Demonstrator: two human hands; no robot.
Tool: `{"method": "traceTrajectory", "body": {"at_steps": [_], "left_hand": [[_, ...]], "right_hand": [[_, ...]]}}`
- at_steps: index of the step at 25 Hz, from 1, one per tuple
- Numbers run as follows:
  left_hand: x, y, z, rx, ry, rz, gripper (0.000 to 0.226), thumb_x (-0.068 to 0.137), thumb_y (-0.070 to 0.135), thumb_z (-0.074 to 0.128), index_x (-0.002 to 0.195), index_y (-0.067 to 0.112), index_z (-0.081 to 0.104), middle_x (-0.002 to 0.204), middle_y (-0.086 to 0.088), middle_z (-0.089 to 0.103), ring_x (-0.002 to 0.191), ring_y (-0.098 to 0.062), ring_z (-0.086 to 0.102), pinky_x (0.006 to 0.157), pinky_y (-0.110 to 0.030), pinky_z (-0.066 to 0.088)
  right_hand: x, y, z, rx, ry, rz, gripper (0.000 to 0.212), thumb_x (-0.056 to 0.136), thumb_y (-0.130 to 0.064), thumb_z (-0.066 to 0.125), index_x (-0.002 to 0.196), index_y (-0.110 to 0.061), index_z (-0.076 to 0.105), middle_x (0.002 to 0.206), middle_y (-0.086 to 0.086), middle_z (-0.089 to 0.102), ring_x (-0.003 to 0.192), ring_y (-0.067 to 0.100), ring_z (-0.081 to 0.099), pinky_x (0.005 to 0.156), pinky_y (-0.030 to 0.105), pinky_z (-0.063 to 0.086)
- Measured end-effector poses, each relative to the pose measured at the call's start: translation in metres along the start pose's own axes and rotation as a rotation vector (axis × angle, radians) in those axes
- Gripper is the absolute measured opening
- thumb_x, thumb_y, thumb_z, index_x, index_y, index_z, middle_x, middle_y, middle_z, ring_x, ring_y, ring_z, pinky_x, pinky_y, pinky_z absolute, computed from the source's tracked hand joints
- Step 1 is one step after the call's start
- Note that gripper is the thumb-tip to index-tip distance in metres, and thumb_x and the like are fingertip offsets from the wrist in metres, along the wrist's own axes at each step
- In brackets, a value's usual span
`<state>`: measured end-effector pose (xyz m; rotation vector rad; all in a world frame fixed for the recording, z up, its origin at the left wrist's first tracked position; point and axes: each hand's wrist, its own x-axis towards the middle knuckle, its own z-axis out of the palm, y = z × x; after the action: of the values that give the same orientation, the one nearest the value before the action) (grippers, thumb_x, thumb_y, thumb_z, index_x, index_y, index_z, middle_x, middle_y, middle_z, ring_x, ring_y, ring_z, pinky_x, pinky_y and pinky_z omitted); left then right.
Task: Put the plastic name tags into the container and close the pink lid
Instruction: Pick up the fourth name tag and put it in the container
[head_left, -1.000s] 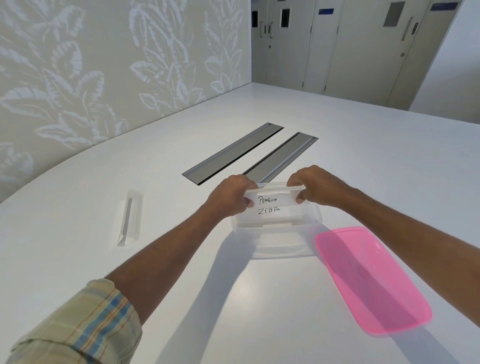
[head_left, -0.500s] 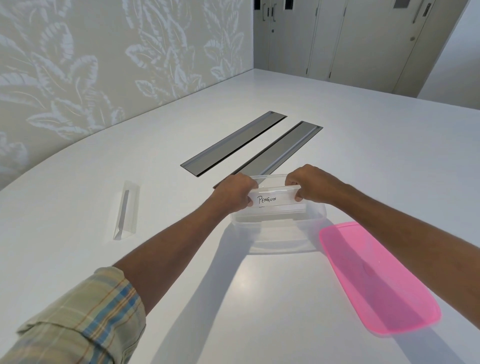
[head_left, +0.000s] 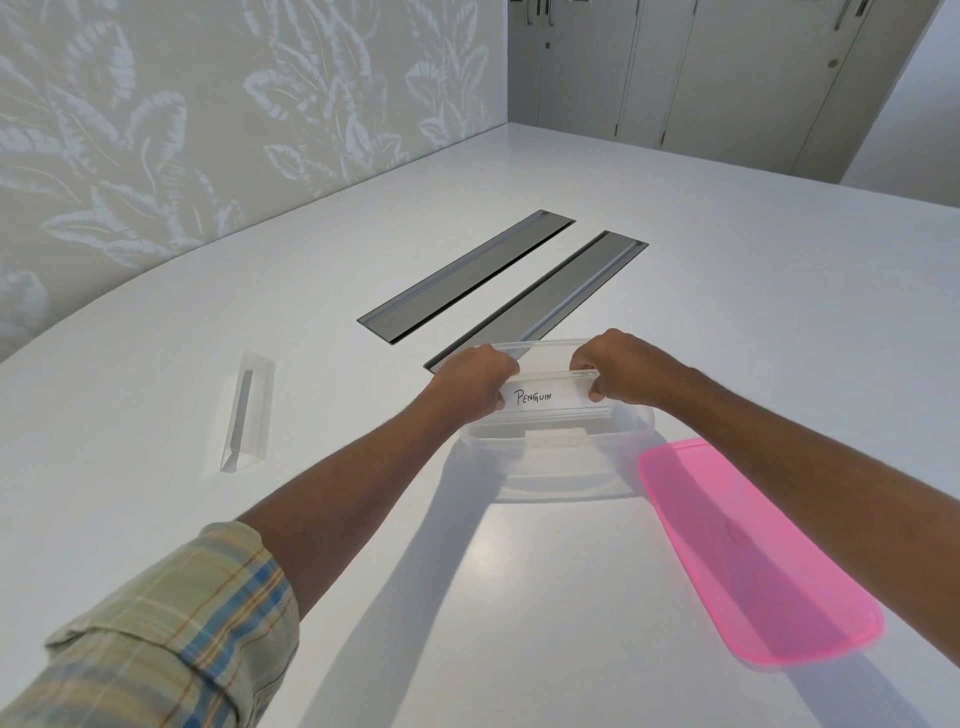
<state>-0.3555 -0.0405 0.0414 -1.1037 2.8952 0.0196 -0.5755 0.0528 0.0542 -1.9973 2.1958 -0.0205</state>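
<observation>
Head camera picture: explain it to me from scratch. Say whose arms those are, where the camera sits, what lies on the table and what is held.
There is no machine here: a person works with bare hands. The camera is worn on the head and looks forward and down, so both arms reach in from below. The left hand and the right hand each pinch one end of a clear PENGUIN name tag, holding it at the open top of a clear container on the white table. The pink lid lies flat on the table right of the container. A second name tag lies to the left, untouched. Two grey panels are set into the table beyond.
</observation>
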Motion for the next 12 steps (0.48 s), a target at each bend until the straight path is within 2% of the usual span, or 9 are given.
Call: {"method": "traceTrajectory", "body": {"at_steps": [5, 8, 12], "left_hand": [[0.000, 0.001, 0.000, -0.010, -0.005, -0.003, 0.041, 0.090, 0.016, 0.074, 0.130, 0.017, 0.069, 0.126, -0.008, 0.072, 0.120, -0.033, 0.067, 0.077, -0.035, 0.048], [-0.005, 0.000, -0.006, -0.089, 0.008, -0.023, 0.050, 0.092, 0.020, 0.077, 0.141, 0.020, 0.065, 0.136, -0.007, 0.068, 0.129, -0.031, 0.063, 0.095, -0.040, 0.055], [-0.016, -0.005, -0.017, -0.215, 0.113, -0.045, 0.038, 0.095, 0.022, 0.075, 0.133, 0.021, 0.068, 0.132, -0.003, 0.072, 0.123, -0.030, 0.066, 0.096, -0.044, 0.057]], "right_hand": [[-0.002, -0.002, -0.001, -0.002, -0.005, 0.013, 0.039, 0.077, -0.007, 0.086, 0.113, -0.015, 0.075, 0.111, 0.011, 0.070, 0.099, 0.032, 0.068, 0.083, 0.045, 0.059], [-0.004, -0.005, -0.002, 0.031, 0.013, 0.009, 0.042, 0.078, -0.011, 0.087, 0.118, -0.013, 0.073, 0.115, 0.009, 0.071, 0.106, 0.031, 0.067, 0.086, 0.044, 0.057], [-0.008, -0.012, -0.007, 0.091, 0.070, -0.007, 0.044, 0.084, -0.017, 0.085, 0.126, -0.013, 0.071, 0.124, 0.006, 0.072, 0.114, 0.028, 0.066, 0.093, 0.043, 0.056]]}}
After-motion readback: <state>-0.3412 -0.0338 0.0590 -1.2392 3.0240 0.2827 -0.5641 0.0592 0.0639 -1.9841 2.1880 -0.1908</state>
